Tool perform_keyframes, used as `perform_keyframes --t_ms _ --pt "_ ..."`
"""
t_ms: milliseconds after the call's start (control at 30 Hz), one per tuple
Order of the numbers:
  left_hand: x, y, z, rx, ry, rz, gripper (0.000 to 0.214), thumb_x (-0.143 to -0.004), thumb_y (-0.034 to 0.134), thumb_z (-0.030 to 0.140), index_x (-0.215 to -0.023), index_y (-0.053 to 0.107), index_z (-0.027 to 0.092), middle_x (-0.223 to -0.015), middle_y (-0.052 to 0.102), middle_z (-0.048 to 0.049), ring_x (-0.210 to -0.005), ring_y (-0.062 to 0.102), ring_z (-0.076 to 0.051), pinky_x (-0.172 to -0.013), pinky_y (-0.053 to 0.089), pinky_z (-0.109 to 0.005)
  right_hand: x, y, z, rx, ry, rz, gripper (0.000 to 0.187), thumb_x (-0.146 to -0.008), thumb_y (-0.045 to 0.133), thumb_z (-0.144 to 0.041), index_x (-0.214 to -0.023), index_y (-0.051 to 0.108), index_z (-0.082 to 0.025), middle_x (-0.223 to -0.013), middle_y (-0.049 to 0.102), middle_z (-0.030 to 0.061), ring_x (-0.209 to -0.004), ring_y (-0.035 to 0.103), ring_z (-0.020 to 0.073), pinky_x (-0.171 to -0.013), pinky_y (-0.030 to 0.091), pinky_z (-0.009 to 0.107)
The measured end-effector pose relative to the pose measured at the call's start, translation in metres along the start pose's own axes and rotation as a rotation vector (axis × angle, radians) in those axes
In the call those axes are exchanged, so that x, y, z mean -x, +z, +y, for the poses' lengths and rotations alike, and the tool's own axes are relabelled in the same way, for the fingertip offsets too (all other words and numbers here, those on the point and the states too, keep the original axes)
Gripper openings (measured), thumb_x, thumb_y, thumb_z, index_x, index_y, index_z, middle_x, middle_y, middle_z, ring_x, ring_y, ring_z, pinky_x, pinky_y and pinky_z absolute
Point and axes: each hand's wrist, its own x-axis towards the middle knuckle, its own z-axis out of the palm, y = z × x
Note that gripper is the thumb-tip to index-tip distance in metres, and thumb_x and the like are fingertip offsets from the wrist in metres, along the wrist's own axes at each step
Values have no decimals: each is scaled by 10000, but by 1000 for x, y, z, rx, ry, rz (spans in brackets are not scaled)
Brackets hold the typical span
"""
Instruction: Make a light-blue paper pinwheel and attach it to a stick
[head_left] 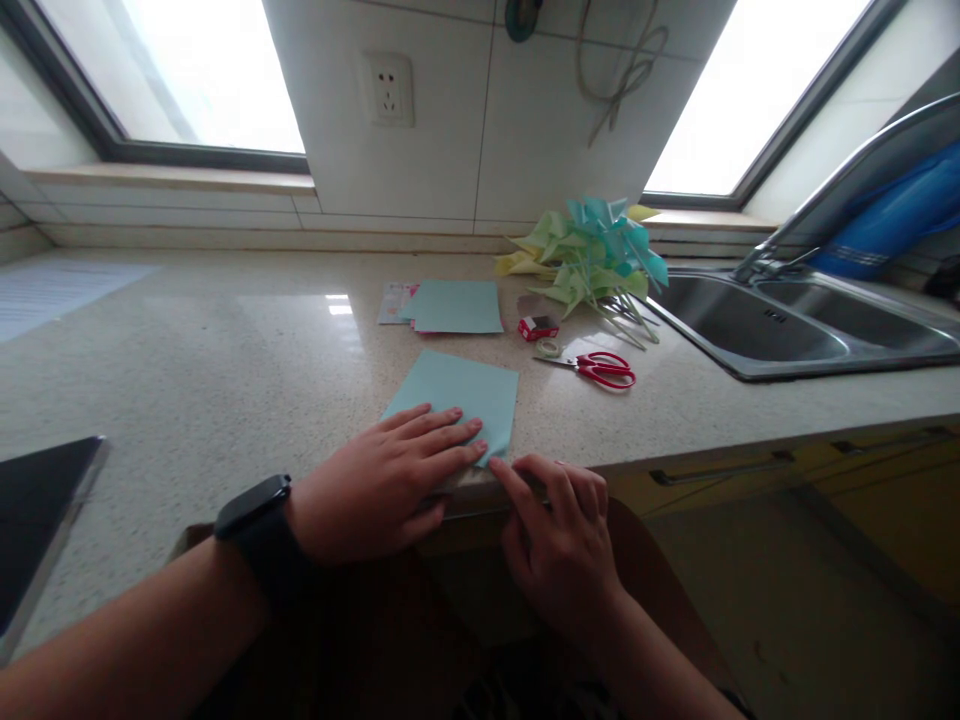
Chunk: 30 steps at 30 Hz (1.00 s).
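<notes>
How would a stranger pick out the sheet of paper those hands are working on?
Find the pale speckled counter left of the sink and follow it to its front edge. There lies a light blue sheet, nearer than the stack of similar paper. Only this one has the left hand spread on it and the right hand at its near corner.

Left hand [394, 470] and right hand [566, 535]: bare, as are the visible stretches of both forearms. Left wrist: one watch [253, 505], black, flat rectangular case with rounded corners, dark screen. Strap [274, 560]: black, broad, smooth, plain in appearance. Right forearm: small dark item [736, 702] at the lower edge of view, partly cut off; type undetermined. Lap: dark clothing [367, 640], with faint lighter markings [540, 690] low at centre; cut and fabric obscured by shadow.
</notes>
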Motion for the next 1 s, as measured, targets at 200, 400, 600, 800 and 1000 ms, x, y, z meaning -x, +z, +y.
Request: perform_keyframes --t_ms 200,400,600,800,1000 --pt "0 1 1 -32 26 11 711 -880 609 234 -1541 355 166 -1626 370 -97 -1518 283 -281 -1253 234 -491 0 -2 0 -31 1 14 412 -881 599 -140 -1288 618 -203 -1182 641 97 -1056 543 283 -953 397 473" --pt "-2 1 1 -20 39 -25 661 -892 588 203 -1522 393 237 -1624 376 -74 -1492 349 -271 -1230 288 -494 -2 0 1 -21 -11 20 418 -886 589 -138 -1299 616 -200 -1181 642 99 -1044 540 285 -948 396 477" --pt "-3 0 3 -26 33 -30 636 -888 584 191 -1500 416 212 -1615 393 -82 -1489 353 -274 -1233 283 -500 -1 0 0 -5 -1 2 468 -882 587 -143 -1346 604 -203 -1187 635 94 -1055 528 286 -951 391 478" --pt "-2 1 4 -20 37 -27 617 -874 607 203 -1456 426 103 -1621 365 -144 -1502 322 -271 -1253 254 -468 -3 -1 -2 43 -2 -5 460 -897 585 -167 -1354 610 -210 -1162 622 105 -1013 533 284 -895 388 476" --pt "-1 4 3 -26 44 1 619 -866 598 198 -1454 419 126 -1629 356 -126 -1508 309 -269 -1257 239 -479 -8 -1 -4 63 3 -23 477 -894 578 -164 -1368 610 -212 -1131 621 103 -969 533 275 -859 382 474"
